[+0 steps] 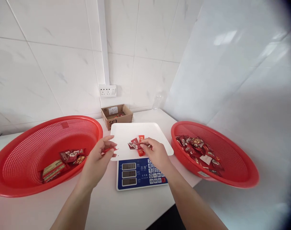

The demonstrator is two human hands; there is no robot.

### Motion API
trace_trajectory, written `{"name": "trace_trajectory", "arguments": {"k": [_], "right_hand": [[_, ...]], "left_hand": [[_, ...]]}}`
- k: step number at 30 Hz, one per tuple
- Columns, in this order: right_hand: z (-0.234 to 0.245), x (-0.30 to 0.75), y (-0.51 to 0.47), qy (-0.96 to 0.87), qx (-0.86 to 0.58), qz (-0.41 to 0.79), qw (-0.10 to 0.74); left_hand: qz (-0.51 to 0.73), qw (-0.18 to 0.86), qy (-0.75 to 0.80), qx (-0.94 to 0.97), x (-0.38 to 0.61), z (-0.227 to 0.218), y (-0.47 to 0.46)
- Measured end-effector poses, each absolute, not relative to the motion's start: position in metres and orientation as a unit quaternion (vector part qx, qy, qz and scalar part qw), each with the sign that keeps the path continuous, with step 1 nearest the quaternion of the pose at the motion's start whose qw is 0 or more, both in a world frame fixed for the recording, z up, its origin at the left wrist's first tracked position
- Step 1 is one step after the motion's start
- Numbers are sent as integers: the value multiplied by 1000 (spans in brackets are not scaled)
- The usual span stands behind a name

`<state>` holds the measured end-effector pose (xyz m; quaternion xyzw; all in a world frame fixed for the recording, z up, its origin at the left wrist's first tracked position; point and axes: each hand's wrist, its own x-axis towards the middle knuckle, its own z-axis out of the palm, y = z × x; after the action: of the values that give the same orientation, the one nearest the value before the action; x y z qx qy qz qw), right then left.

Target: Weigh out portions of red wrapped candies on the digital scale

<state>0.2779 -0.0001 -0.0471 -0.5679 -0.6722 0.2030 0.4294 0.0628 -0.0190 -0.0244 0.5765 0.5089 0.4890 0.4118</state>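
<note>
My right hand [156,153] is over the white pan [126,129] of a weighing scale, thumb and fingers pinching a dark red snack packet [134,146]. Beneath it on the pan lie an orange-red packet [141,138] and other small packets, partly covered by the hand. At the pan's left edge, my left hand [99,159] is closed on a red snack packet [109,149], most of which its fingers hide. The scale's blue panel [140,175] with displays and keys faces me.
A red perforated basket [23,143] with several packets stands on the left. Another red basket [246,169], holding many packets, is at the right near the table edge. Behind the scale are a cardboard box [121,119] and, by the wall, a clear plastic bottle [157,101].
</note>
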Motion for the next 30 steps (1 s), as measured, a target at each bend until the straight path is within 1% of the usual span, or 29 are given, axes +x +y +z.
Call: {"name": "trace_trajectory", "arguments": {"k": [2,4,9,12,16,25,30], "right_hand": [[-48,274,6,-702,-574,147,396],[-46,274,7,-713,-567,101,400],[-30,288,-14,-694,-528,31,489],[-21,300,-32,-672,-532,-5,515],[-16,309,-47,-660,-550,-24,511],[-21,308,-50,-670,-553,-35,494],[-23,308,-49,-676,-544,-34,496]], "left_hand": [[514,437,493,550,60,-23,-18],[524,454,478,539,60,-22,-18],[552,468,440,533,61,-17,-21],[579,456,416,534,58,-13,-23],[600,418,419,538,55,-7,-28],[612,408,423,530,56,-5,-31],[595,399,449,535,57,-5,-29]]}}
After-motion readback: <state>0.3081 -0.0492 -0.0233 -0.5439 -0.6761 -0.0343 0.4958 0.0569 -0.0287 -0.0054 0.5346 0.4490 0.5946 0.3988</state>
